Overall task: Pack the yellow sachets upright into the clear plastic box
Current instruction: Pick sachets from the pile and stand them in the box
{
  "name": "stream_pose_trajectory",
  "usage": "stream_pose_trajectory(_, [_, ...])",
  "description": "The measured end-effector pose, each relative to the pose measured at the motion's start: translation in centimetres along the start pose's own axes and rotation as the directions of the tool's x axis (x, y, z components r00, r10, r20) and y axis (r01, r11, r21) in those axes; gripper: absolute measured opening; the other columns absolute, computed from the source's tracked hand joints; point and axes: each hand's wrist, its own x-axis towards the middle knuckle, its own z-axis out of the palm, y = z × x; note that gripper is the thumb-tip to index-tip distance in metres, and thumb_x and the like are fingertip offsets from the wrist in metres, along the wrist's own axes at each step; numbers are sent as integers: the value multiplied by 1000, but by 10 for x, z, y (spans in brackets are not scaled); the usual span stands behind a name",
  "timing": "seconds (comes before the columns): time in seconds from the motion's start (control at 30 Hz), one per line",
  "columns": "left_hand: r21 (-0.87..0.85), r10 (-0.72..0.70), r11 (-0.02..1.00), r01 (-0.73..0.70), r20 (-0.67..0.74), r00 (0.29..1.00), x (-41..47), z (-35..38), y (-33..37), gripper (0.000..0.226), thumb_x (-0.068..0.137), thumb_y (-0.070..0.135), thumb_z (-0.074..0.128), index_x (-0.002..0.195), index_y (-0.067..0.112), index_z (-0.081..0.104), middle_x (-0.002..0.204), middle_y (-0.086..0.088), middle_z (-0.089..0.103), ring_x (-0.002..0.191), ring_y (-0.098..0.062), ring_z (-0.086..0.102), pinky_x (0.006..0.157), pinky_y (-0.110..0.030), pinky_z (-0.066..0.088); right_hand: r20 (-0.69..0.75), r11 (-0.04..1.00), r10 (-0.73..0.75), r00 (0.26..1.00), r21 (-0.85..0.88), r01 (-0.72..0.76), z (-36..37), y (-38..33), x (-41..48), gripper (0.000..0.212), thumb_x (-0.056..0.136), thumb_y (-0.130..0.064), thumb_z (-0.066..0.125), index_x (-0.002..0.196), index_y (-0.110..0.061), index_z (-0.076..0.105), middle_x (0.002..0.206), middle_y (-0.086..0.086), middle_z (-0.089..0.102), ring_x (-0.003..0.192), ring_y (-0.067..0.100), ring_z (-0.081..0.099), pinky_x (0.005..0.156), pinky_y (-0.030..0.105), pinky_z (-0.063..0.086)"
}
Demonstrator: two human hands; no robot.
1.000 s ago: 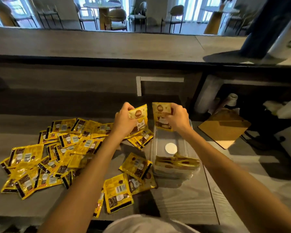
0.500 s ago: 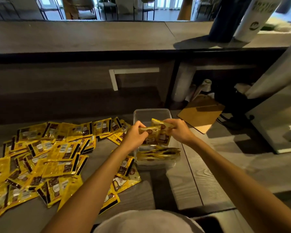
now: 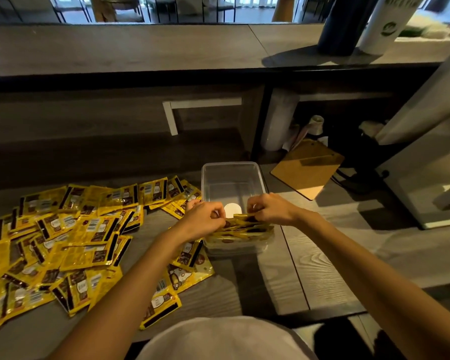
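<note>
The clear plastic box (image 3: 233, 175) stands on the grey wooden table, its far half bare with a white round sticker (image 3: 233, 209) on the floor. Several yellow sachets (image 3: 240, 231) stand on edge in its near end. My left hand (image 3: 205, 220) pinches the left end of that row and my right hand (image 3: 269, 210) pinches the right end, both low over the box. A large loose pile of yellow sachets (image 3: 70, 235) is spread on the table left of the box, some reaching under my left forearm.
A brown clipboard (image 3: 308, 168) lies right of the box, behind it. A raised counter (image 3: 140, 45) runs across the back with a dark bottle (image 3: 340, 24) and a white cylinder (image 3: 386, 22). A white appliance (image 3: 431, 157) stands at the right. The table's front edge is near my body.
Both hands have come down from holding two sachets in the air to the row inside the box. The camera has tilted down and shifted.
</note>
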Motion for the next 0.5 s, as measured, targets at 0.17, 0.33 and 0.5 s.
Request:
stream_pose_trajectory(0.17, [111, 9, 994, -21, 111, 994, -1, 4, -1, 31, 95, 17, 42, 112, 24, 65, 131, -3, 51, 138, -14, 24, 116, -41, -8, 133, 994, -24, 991, -101, 38, 3, -7, -7, 48, 91, -30, 31, 122, -10, 62, 124, 9, 62, 96, 13, 48, 77, 14, 34])
stream_pose_trajectory(0.33, [135, 32, 989, -57, 177, 984, -3, 1, 3, 40, 99, 12, 30, 122, 20, 61, 143, -4, 43, 143, -14, 17, 115, -40, -12, 133, 992, -14, 991, -119, 31, 9, -4, -11, 70, 76, -43, 21, 118, -5, 63, 112, 16, 63, 91, 17, 46, 70, 17, 31])
stream_pose_trajectory(0.5, [137, 84, 985, -101, 124, 989, -1, 0, -1, 45, 97, 21, 23, 113, 20, 65, 136, 4, 53, 140, -15, 26, 117, -46, -7, 57, 998, -56, 997, -7, 57, 7, -7, -16, 62, 74, -37, 28, 109, -3, 66, 104, 16, 65, 92, 23, 55, 83, 33, 41])
